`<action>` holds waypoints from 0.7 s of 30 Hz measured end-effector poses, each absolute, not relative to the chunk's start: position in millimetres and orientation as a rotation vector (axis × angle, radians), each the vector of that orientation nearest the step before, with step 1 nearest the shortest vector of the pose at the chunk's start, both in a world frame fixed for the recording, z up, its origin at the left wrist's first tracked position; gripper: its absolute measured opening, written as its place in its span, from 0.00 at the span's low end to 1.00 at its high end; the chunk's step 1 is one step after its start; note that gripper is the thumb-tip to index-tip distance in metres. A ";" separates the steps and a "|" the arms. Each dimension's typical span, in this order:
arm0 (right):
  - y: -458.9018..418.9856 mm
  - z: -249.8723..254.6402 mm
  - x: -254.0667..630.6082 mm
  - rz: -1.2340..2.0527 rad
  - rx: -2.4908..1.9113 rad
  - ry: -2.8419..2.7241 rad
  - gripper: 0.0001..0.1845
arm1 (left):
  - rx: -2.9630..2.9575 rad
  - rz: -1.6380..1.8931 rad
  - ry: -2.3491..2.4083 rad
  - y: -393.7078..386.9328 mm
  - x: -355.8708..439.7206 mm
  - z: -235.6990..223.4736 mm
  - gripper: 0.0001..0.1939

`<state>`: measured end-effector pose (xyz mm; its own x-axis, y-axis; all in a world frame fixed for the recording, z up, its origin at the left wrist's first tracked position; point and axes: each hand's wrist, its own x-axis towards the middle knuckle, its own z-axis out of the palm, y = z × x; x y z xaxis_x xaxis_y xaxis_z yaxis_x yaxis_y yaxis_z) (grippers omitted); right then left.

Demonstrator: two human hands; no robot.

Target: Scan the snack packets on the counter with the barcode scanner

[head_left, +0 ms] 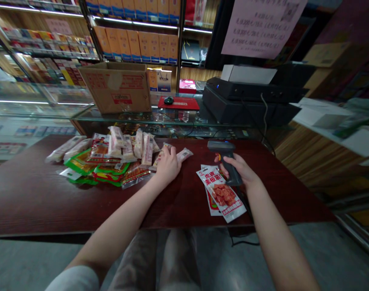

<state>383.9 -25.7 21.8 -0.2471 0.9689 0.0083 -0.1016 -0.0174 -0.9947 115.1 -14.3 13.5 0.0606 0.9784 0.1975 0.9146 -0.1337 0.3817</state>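
Observation:
My left hand is closed over the long, clear-wrapped snack packets at the right end of a pile. One pale wrapped snack packet sticks out to the right of its fingers; the fingertips are partly hidden. To the left lie more pale wrapped snacks on top of green and red flat snack bags. My right hand is wrapped round the handle of a dark barcode scanner, which points left. Beneath the scanner, a white snack bag with red lettering overlaps another bag on the dark red table.
Behind the table runs a glass counter bearing an open cardboard box, a computer mouse on a red mat, and a black cash-register unit. A black cable hangs from the scanner over the front edge.

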 end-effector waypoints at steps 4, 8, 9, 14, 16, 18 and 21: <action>-24.6 21.1 384.6 1.445 -1.025 -1.324 0.17 | 2.328 0.387 2.141 -17.7 125.5 8.9 0.16; -26.4 23.2 385.6 1.427 -1.028 -1.314 0.17 | 2.344 0.331 2.217 -9.2 123.0 7.7 0.16; -27.1 24.0 385.7 1.431 -1.029 -1.316 0.17 | 2.345 0.344 2.225 -8.2 121.9 7.4 0.16; -29.9 28.5 388.3 1.431 -1.010 -1.297 0.17 | 2.428 0.387 2.151 -16.3 122.0 4.9 0.23; -30.9 31.0 393.0 1.387 -0.986 -1.252 0.17 | 2.498 0.447 2.089 -21.8 125.0 3.9 0.26; -32.5 33.7 401.2 1.342 -0.986 -1.213 0.18 | 2.599 0.555 1.898 -27.1 130.6 3.6 0.29; -36.9 34.4 418.2 1.255 -1.071 -1.179 0.17 | 2.742 0.591 1.244 -38.4 145.8 3.0 0.31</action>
<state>418.2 -36.9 34.4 -0.0398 0.9979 0.0506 -0.1129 0.0458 -0.9925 145.8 -38.4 3.0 0.5978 0.7376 0.3140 0.7094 -0.6691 0.2213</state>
